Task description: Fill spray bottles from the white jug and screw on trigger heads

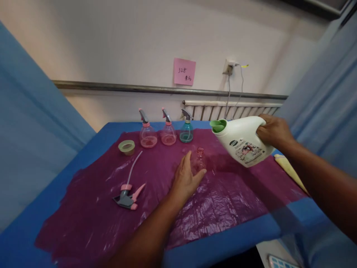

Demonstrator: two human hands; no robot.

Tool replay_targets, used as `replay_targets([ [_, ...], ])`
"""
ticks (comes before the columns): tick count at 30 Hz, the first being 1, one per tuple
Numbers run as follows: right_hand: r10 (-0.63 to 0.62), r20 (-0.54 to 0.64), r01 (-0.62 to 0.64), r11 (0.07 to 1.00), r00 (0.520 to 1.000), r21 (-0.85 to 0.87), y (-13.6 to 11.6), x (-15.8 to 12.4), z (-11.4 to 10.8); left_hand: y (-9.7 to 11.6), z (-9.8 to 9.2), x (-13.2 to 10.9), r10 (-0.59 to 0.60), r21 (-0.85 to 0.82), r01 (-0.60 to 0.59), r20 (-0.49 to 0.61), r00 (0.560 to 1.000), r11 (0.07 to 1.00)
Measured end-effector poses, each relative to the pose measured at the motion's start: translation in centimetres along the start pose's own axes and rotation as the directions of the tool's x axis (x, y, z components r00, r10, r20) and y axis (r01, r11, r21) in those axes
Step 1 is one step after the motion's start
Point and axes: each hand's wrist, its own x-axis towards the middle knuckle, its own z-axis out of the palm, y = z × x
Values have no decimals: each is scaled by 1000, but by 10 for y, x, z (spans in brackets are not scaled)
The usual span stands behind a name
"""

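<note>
My right hand [275, 130] grips the handle of a white watering can [244, 139] with a green spout and a printed label, tilted to the left above the table. My left hand [186, 174] has its thumb and fingers apart beside a small clear pinkish bottle [200, 158], which stands upright with its neck uncovered. Whether the fingers touch the bottle I cannot tell. The can's mouth is above and right of the bottle, apart from it. A grey and pink spray head [126, 199] with its white tube [134, 167] lies to the left.
Along the back stand two pink spray bottles [148, 137] and a teal spray bottle [186, 132]. A pale green bowl [126, 147] is at the left. Purple plastic sheeting [92, 208] covers the blue table. A folded yellow cloth [290, 173] lies right; blue curtains [33, 100] flank the table.
</note>
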Motion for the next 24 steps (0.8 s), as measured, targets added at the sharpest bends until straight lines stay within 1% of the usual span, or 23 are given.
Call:
replay_targets([
  [1, 70, -6, -68, 984, 998, 163, 4, -1, 4, -1, 0, 1, -7, 2, 7, -5, 1000, 1000],
  [2, 140, -3, -133, 943, 990, 306, 7, -3, 9, -2, 0, 2, -17, 4, 17, -8, 1000, 1000],
  [3, 200, 3, -184, 893, 980, 412, 10, -5, 14, -2, 0, 2, -26, 5, 26, -8, 1000, 1000],
  [8, 343, 41, -284, 701, 939, 654, 24, -15, 37, 4, -7, 2, -66, 11, 66, 4, 998, 998],
  [10, 388, 59, -314, 638, 920, 703, 32, -18, 46, 7, -9, 2, -97, 17, 97, 0, 995, 995],
  [13, 475, 49, -355, 580, 879, 734, 50, -20, 61, 8, -11, 2, -125, 10, 125, -13, 992, 992],
  [15, 533, 26, -375, 558, 846, 741, 64, -21, 74, 7, -11, 1, -133, -14, 133, -24, 991, 991],
  [18, 596, 6, -413, 549, 803, 726, 81, -26, 88, 3, -10, 2, -146, -46, 145, -29, 989, 988],
  [21, 630, 12, -461, 555, 776, 693, 89, -30, 92, 3, -11, 2, -138, -60, 137, -28, 990, 989],
  [22, 633, 20, -470, 553, 774, 688, 90, -32, 91, 4, -11, 1, -135, -64, 134, -23, 991, 989],
  [24, 617, 36, -461, 546, 786, 700, 94, -37, 86, 9, -11, -1, -134, -68, 133, -5, 991, 989],
])
